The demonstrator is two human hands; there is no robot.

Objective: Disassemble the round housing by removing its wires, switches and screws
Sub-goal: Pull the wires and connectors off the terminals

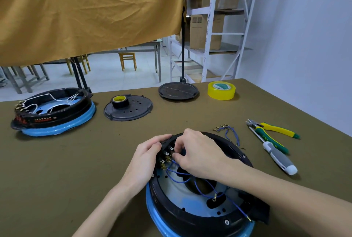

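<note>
A round black housing [190,212] on a blue base lies at the table's near edge, open side up. Blue wires [179,176] run across its inside to brass terminals on a row of switches [166,155] at its left rim. My left hand [147,157] grips the outside of that rim beside the switches. My right hand [198,151] reaches over the housing, fingertips pinching a blue wire's terminal at the switches. A loose bundle of blue wires [228,132] with brass ends lies on the table behind the housing.
A second black housing [51,111] with white wires sits at far left. Two black round covers [133,111] [178,91] lie at the back, one carrying a tape roll [119,101]. Yellow tape [222,90], pliers [274,128] and a screwdriver [280,157] lie to the right.
</note>
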